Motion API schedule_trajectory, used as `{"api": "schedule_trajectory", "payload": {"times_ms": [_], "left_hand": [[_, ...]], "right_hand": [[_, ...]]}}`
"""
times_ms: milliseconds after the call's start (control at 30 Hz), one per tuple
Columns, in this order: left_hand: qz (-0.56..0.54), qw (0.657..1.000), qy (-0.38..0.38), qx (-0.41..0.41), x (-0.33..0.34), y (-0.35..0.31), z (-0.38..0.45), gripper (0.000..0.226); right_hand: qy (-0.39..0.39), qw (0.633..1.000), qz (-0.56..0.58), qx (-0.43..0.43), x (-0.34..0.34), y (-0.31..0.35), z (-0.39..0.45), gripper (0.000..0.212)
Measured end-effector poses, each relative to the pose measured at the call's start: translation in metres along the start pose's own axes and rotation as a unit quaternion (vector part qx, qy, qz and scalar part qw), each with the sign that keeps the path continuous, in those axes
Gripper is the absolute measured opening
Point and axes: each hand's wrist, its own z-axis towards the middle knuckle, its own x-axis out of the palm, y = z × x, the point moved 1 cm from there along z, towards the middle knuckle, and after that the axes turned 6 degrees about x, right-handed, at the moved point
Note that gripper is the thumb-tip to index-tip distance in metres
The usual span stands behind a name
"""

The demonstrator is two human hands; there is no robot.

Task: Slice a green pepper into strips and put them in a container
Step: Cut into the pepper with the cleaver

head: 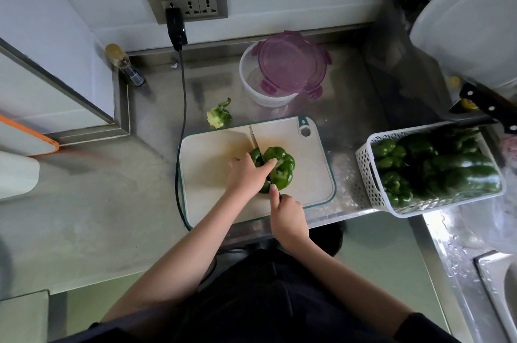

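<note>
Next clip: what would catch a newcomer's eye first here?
The green pepper on the cutting board at centre, held by the left hand while the right hand drives a knife through it. Then the white basket of peppers at right.

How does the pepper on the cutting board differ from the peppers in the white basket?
The pepper on the board is cored and split by the knife, held under the left hand; the basket peppers look whole and untouched. It lies alone on the cutting board; they are piled in the white basket. All are glossy dark green.
</note>
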Motion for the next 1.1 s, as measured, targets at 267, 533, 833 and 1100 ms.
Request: {"api": "schedule_trajectory", "payload": {"times_ms": [267,533,833,1100], "left_hand": [[-0.027,0.999,0.004,0.025,0.006,0.009,0.003,0.069],[-0.021,0.998,-0.055,0.01,-0.007,0.048,0.007,0.034],[-0.144,0.988,-0.048,-0.007,-0.022,0.077,0.009,0.016],[-0.284,0.956,-0.064,-0.036,-0.031,0.076,-0.001,0.011]], "right_hand": [[0.011,1.0,0.007,-0.013,-0.003,0.006,0.004,0.064],[0.013,1.0,0.014,0.006,-0.01,-0.018,-0.001,0.063],[0.017,1.0,0.017,-0.021,-0.03,-0.002,0.028,0.058],[0.018,0.996,0.026,-0.081,-0.03,0.013,0.04,0.028]]}}
